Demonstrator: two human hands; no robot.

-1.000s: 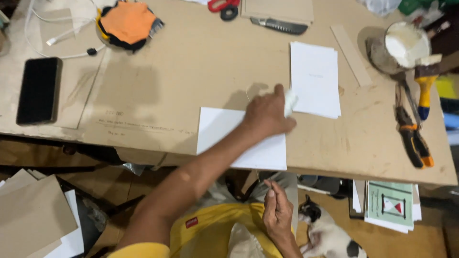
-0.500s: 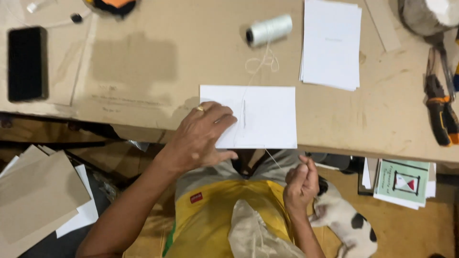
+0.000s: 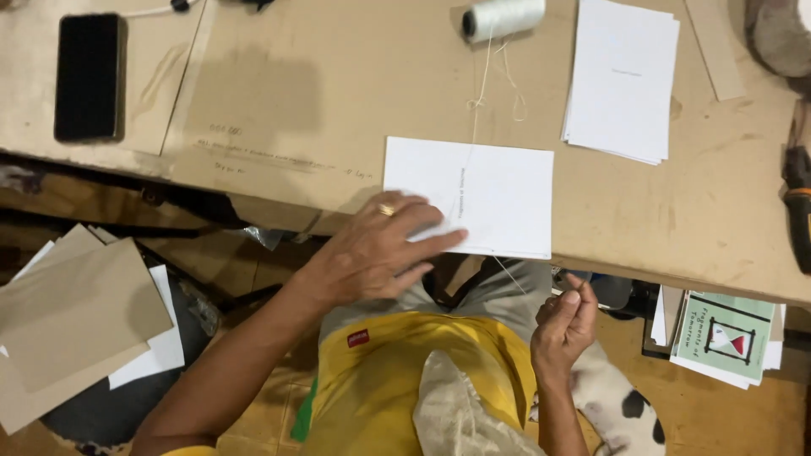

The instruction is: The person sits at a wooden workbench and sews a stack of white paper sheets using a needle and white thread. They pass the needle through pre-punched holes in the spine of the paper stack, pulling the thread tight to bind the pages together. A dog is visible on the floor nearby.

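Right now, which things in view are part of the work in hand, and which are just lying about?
In hand:
left hand pressing the folded white sheets
right hand pinching the thread
spool of white thread

Lying about:
black phone
stack of white paper
green booklet
brown envelopes

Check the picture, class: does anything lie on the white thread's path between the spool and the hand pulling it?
Only the folded white sheets, which the thread crosses from the spool to the right hand. The left hand presses the sheets beside the thread, not on it.
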